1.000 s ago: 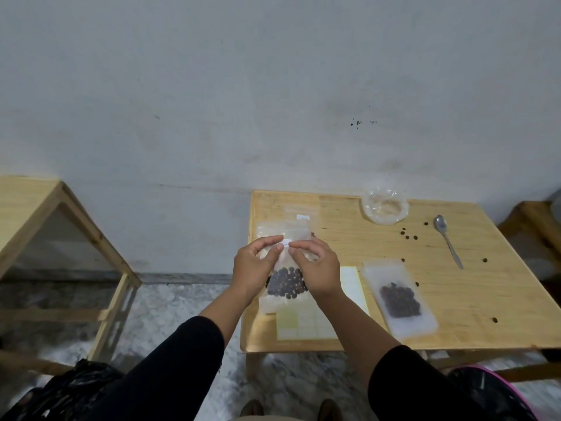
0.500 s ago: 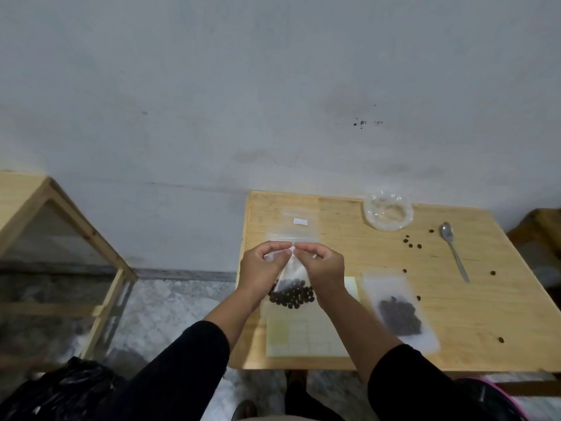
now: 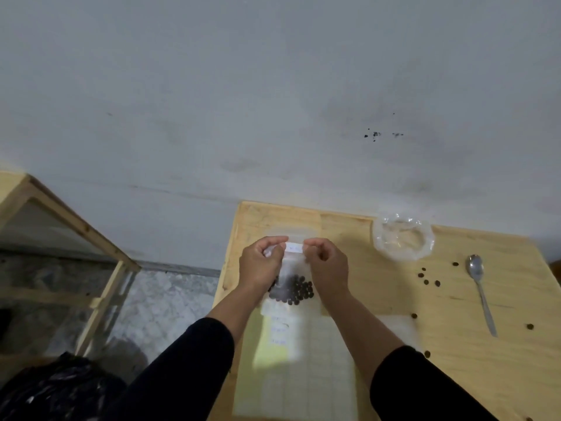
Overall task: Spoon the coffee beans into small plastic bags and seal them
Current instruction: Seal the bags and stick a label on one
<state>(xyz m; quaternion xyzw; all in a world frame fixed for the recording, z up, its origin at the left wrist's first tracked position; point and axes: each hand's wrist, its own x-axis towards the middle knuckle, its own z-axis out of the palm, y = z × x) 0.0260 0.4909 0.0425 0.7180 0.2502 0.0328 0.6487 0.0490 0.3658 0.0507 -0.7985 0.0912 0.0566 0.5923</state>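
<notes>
Both hands held a small plastic bag [image 3: 293, 268] up over the left part of the wooden table [image 3: 379, 299], the left hand [image 3: 261, 265] and the right hand [image 3: 326, 265] each pinching a top corner between curled fingers, with a white strip of the bag's mouth stretched between them. Dark coffee beans [image 3: 293, 291] sat bunched in its lower half. To the right lay a spoon [image 3: 481, 294], loose beans [image 3: 428, 278] and a crumpled clear bag [image 3: 402, 240].

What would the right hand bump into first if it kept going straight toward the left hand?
Probably the left hand itself. The right hand faces it across the bag top, with only the white strip between them; depth is unclear.
</notes>
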